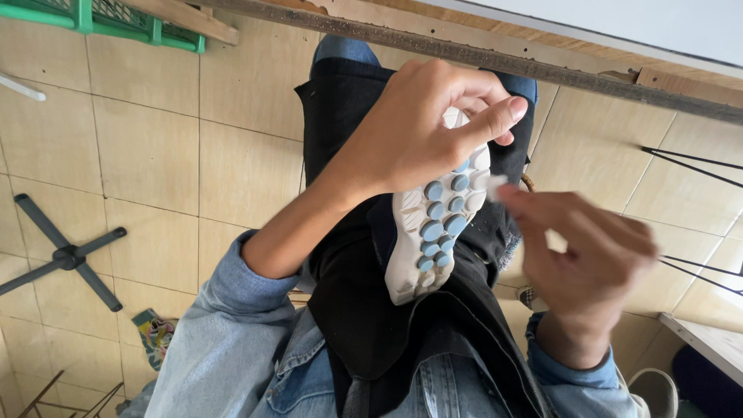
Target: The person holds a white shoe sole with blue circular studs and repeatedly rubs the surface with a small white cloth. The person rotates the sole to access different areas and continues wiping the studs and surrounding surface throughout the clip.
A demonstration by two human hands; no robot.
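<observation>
sole (433, 232) under left hand (418, 131)

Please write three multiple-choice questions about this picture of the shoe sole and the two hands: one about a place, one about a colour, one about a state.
1. Where does the shoe sole lie?
A. Over a black apron on the person's lap
B. On the tiled floor
C. On a wooden bench

2. What colour are the round pads on the sole?
A. Red
B. Blue
C. Black

3. What is the left hand doing?
A. Resting flat on the floor
B. Hanging free of the sole
C. Gripping the upper end of the sole

Answers:
1 A, the sole rests over the black apron between the denim sleeves.
2 B, the pads are blue on a white sole.
3 C, its fingers are closed around that end, while the right hand holds a small white piece beside it.
</observation>
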